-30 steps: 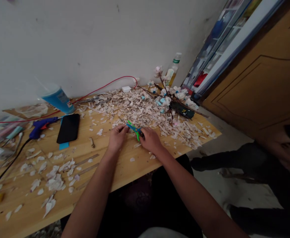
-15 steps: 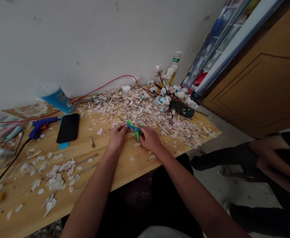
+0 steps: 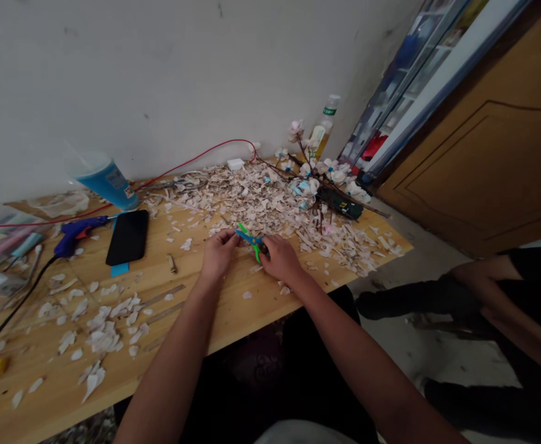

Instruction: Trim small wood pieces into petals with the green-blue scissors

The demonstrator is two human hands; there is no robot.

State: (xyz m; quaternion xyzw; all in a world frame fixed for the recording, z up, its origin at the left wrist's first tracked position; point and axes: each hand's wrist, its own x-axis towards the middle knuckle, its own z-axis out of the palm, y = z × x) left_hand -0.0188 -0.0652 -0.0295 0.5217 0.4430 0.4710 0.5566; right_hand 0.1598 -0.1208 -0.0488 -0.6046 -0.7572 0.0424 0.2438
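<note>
My right hand is closed around the handles of a pair of blue and green scissors, their blades parted and pointing left. Close by on the left, my left hand has its thumb and fingertips pinched together at the blade tips. Whatever small piece it pinches is too small to make out. Both hands are low over the wooden table. Just beyond them spreads a wide heap of pale, dry, petal-like scraps.
Flower branches and a bottle stand at the back right. On the left are a blue cup, a black phone and a blue glue gun. A seated person is at the right.
My hands and the scissors hold almost the same pose. The person at the right has shifted an arm slightly.
</note>
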